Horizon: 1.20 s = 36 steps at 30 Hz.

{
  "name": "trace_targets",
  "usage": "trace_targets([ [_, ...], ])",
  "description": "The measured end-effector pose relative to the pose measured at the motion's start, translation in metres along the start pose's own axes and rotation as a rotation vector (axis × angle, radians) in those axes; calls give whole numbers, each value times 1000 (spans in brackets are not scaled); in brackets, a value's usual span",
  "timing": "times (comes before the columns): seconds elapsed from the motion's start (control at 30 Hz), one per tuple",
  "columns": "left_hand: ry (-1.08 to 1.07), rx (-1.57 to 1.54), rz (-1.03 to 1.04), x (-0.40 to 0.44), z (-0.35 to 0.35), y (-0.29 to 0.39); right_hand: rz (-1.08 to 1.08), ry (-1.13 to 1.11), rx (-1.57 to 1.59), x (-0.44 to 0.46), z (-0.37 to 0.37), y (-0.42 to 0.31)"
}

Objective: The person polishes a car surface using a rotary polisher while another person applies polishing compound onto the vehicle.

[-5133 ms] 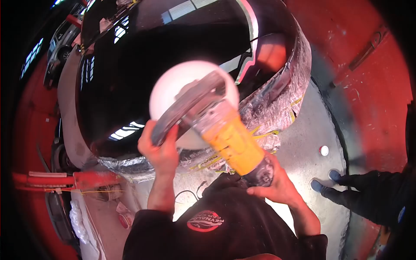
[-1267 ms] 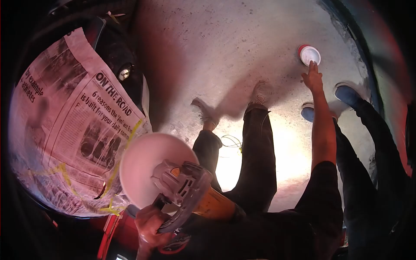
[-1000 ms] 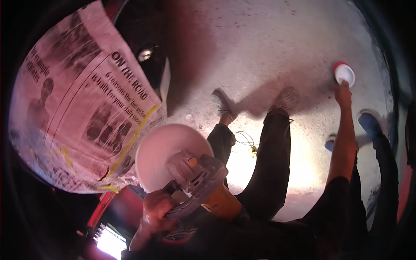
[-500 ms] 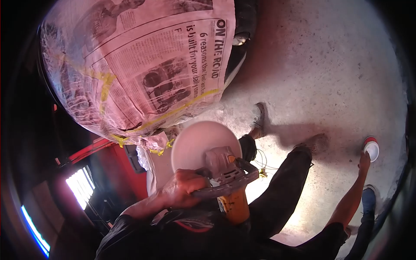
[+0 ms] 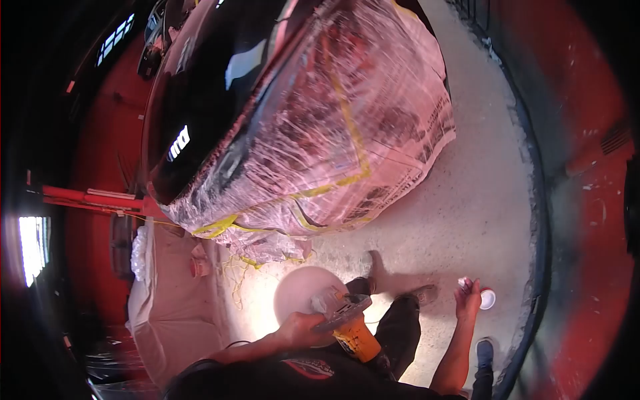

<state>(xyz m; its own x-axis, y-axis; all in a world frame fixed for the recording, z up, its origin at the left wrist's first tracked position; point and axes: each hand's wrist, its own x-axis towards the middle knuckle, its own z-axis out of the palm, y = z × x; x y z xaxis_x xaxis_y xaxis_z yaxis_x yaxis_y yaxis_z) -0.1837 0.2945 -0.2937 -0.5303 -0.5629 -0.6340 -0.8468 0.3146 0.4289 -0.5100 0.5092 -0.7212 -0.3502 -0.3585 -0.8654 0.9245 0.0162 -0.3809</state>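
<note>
My left hand point(image 5: 300, 331) is wrapped round the loop handle of an orange-and-grey polisher point(image 5: 357, 340). Its wide, pale round pad point(image 5: 300, 291) faces away from me, its surface smooth and blurred. My right hand point(image 5: 468, 301) is raised off to the right, fingers curled round a small pale thing point(image 5: 463, 283) too small to name. Right beside that hand shows a round white container point(image 5: 488, 299); I cannot tell whether the hand touches it. Ahead stands a car whose front is masked with plastic film and newspaper point(image 5: 387, 120), edged with yellow tape point(image 5: 333, 183).
The car's dark windscreen point(image 5: 220, 100) is at upper left. A pale cloth-like sheet point(image 5: 180, 300) spreads at left, with a yellow cord point(image 5: 237, 283) near it. Dark-trousered legs and a blue shoe point(image 5: 485, 350) stand on the concrete floor point(image 5: 433, 227). A red wall point(image 5: 593, 233) runs along the right.
My view has swung up and shows more of the car. The polisher stays in my left hand. My right hand, earlier over the red-and-white container, now appears beside it with a small pale thing.
</note>
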Motion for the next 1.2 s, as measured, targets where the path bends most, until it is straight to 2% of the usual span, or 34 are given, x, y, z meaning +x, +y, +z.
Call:
trace_targets([
  [0.17,137,-32,-4,-50,-53,-2,-232,-445,-14,-169,252,-136],
  [0.23,234,-86,9,-68,-52,-36,-357,-621,-110,-223,333,-174],
  [0.33,314,-116,-106,-84,-42,-97,-568,-773,-278,-295,444,-213],
  [0.4,382,-199,-181,-96,-56,-112,-716,-904,-405,-320,506,-233],
  [0.47,445,-373,-247,-111,-75,-113,-864,-940,-531,-339,567,-250],
  [0.57,554,-508,-389,-122,-82,-129,-1155,-824,-762,-367,653,-269],
  [0.67,524,-507,-508,-126,-75,-146,-1330,-777,-916,-364,724,-288],
  [0.73,577,-553,-551,-128,-78,-136,-1425,-754,-982,-349,767,-297],
  [0.77,605,-572,-580,-129,-78,-129,-1555,-757,-1020,-335,788,-304],
  [0.83,677,-584,-634,-124,-77,-115,-1630,-691,-1231,-338,823,-313],
  [0.9,733,-590,-710,-121,-78,-96,-1769,-856,-1157,-344,857,-305],
  [0.97,847,-628,-714,-113,-71,-78,-1803,-966,-1250,-358,896,-291],
  [1.03,916,-673,-731,-104,-67,-58,-1866,-995,-1301,-365,937,-273],
  [1.07,930,-700,-748,-100,-67,-49,-1894,-980,-1398,-373,955,-268],
  [1.17,944,-714,-814,-88,-65,-28,-2155,-692,-1691,-346,1011,-242],
  [1.2,936,-708,-834,-84,-63,-22,-2056,-695,-1754,-332,1014,-226],
])
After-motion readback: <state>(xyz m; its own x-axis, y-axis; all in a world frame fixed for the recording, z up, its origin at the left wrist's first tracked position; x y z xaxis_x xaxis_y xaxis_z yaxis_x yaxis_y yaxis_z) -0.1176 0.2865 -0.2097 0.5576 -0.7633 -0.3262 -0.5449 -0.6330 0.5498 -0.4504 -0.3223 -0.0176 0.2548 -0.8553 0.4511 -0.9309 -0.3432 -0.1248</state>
